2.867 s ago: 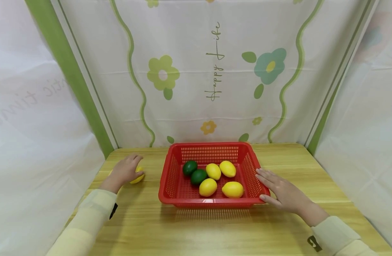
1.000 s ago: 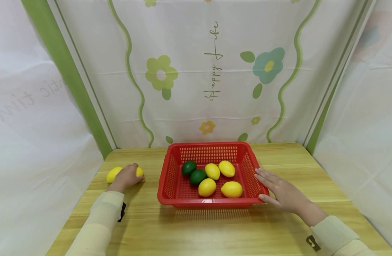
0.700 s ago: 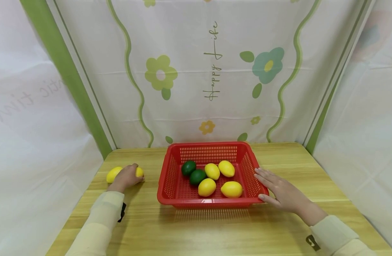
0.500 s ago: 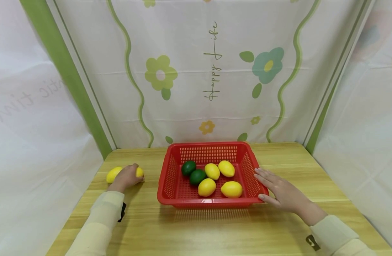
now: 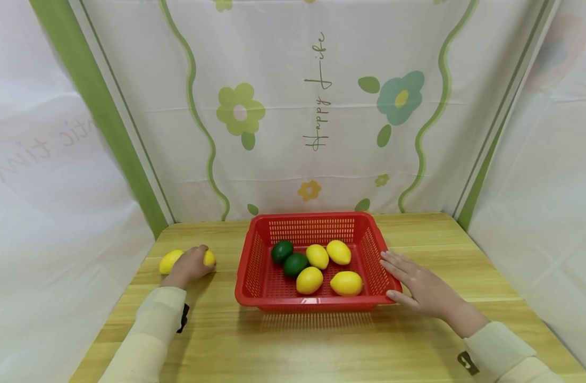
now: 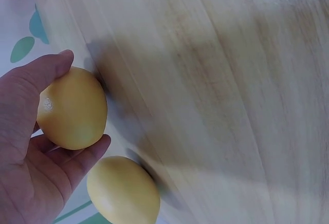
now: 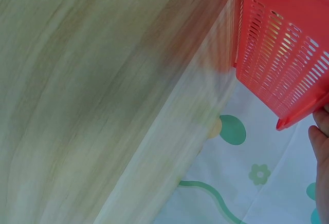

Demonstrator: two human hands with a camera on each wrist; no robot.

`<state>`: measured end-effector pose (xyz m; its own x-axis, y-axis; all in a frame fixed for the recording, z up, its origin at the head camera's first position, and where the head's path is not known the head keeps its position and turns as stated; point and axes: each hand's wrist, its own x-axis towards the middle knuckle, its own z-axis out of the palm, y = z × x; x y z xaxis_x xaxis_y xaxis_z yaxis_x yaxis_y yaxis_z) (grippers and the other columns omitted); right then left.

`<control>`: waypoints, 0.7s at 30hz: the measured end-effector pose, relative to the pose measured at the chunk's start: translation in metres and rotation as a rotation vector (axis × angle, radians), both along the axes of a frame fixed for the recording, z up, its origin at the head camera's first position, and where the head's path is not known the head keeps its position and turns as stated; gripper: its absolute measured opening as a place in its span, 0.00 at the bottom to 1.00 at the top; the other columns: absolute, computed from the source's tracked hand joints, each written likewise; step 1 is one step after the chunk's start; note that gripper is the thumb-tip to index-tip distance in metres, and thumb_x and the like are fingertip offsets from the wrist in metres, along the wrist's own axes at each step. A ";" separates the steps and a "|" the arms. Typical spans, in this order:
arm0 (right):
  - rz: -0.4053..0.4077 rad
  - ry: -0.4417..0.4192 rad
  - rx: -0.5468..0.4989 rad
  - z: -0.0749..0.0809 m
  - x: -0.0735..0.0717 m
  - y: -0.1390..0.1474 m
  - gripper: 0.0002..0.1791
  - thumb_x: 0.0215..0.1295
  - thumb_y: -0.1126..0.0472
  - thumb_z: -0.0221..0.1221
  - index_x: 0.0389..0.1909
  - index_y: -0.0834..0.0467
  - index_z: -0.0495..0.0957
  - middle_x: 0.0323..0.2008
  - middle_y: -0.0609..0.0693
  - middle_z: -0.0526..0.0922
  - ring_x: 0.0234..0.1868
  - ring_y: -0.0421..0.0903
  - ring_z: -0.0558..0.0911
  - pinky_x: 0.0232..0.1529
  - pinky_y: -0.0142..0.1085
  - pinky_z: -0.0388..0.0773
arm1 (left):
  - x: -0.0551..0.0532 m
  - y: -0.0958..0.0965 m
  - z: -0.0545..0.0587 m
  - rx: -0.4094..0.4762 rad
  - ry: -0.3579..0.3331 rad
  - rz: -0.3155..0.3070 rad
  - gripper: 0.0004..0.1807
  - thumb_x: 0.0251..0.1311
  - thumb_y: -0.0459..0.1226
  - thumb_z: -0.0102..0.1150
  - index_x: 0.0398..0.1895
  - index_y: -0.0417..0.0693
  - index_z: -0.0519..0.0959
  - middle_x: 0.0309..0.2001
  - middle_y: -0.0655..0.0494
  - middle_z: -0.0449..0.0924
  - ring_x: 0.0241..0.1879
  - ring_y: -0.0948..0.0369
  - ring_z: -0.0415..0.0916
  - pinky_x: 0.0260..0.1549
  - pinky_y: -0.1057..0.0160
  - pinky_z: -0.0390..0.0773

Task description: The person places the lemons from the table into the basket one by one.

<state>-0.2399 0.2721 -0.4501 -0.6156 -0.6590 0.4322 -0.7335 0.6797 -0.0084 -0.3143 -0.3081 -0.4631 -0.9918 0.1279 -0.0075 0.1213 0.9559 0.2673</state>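
Observation:
At the left of the table, my left hand (image 5: 190, 264) grips a yellow lemon (image 5: 209, 258). In the left wrist view the thumb and fingers curl around this lemon (image 6: 74, 108). A second lemon (image 5: 170, 261) lies on the table just left of the hand. The right hand (image 5: 424, 284) rests with straight fingers on the right rim of a red plastic basket (image 5: 274, 301), its thumb at the front corner. Inside the basket lie several yellow lemons (image 5: 346, 283) and two dark green, smooth, egg-shaped fruits (image 5: 295, 264).
The basket stands mid-table on a light wooden tabletop (image 5: 317, 351). A white curtain (image 5: 283, 64) with printed flowers hangs behind the table's far edge, and white fabric (image 5: 551, 186) closes in both sides.
Since the oldest frame, the left hand has moved slightly right and down and taken hold of the lemon, uncovering the second one. During the last second both hands have stayed nearly still.

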 end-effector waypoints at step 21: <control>-0.019 -0.024 -0.005 0.001 0.001 -0.001 0.38 0.55 0.51 0.69 0.65 0.64 0.71 0.66 0.59 0.69 0.64 0.59 0.70 0.53 0.53 0.75 | 0.000 -0.002 -0.003 0.003 0.338 -0.072 0.34 0.53 0.34 0.70 0.61 0.31 0.67 0.55 0.29 0.70 0.52 0.35 0.70 0.48 0.38 0.73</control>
<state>-0.2384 0.2713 -0.4496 -0.6381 -0.6451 0.4203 -0.7202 0.6932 -0.0296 -0.3139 -0.3097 -0.4665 -0.9265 0.1974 0.3205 0.2707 0.9410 0.2031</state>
